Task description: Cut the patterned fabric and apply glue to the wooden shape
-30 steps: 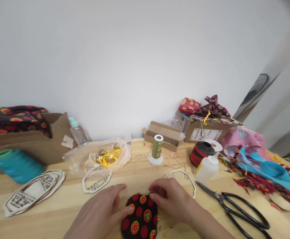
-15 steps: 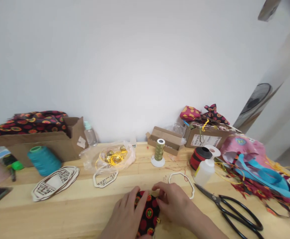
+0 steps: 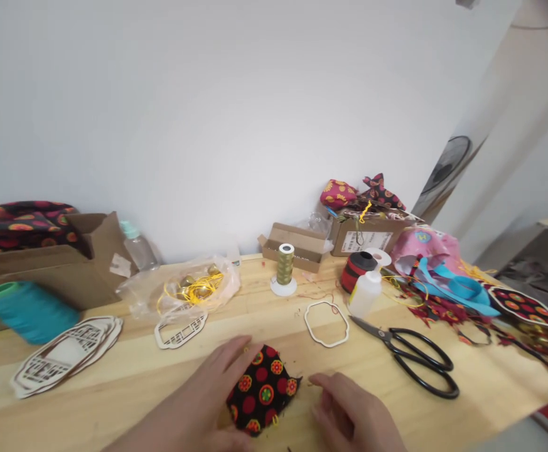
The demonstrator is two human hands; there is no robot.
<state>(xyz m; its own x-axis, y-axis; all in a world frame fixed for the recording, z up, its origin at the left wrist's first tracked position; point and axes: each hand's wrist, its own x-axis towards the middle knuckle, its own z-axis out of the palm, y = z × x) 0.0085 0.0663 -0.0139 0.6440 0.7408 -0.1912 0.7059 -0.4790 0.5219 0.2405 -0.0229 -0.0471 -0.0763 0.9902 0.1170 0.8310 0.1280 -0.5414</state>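
Note:
A black fabric patch (image 3: 267,394) with red, orange and green round motifs lies on the wooden table, its right edge frayed and a small yellow loop at its lower edge. My left hand (image 3: 212,392) rests along the patch's left side, fingers stretched out towards the top edge and thumb by the bottom edge, covering part of it. Just right of the cloth and apart from it is my right hand (image 3: 349,411), index finger and thumb separated, with nothing clearly seen between them. Beyond the hands lies a thin white frame (image 3: 326,324).
Black-handled scissors (image 3: 408,355) lie at right, near a white bottle (image 3: 366,295). A green thread spool (image 3: 285,269) stands behind. At left are a teal thread cone (image 3: 31,312), stacked cut-out frames (image 3: 66,353) and a plastic bag (image 3: 203,285). Boxes (image 3: 363,236) line the wall.
My right hand has come away from the patch to the right. More of the patch shows, and it sits turned beside my left hand. The view has swung right.

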